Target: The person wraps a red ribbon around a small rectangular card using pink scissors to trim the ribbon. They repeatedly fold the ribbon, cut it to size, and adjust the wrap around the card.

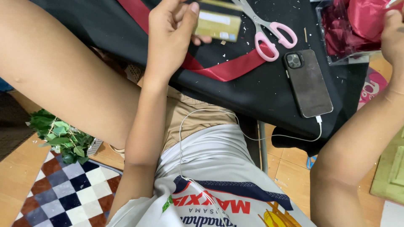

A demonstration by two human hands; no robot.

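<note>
Red ribbon (227, 69) draped across black table (261, 92), passing under left hand (168, 38). Phone (308, 83) face down beside it, white cable (252, 136) plugged in. Pink-handled scissors (269, 29) lying open. Left hand pinching gold card (218, 25). Right hand (393, 35) at clear box (332, 50), gripping red fabric (362, 19).

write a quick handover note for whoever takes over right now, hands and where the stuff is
Left hand: closed on a gold card, held above the black table.
Right hand: at the top right edge, gripping red satin fabric in a clear plastic box.
On the table: red ribbon lying loose across the top, pink-handled scissors resting on it with blades closed, a phone face down with a white cable plugged in.
Done: small white scraps litter the table.
Left: the ribbon lies unheld and the scissors untouched.
</note>
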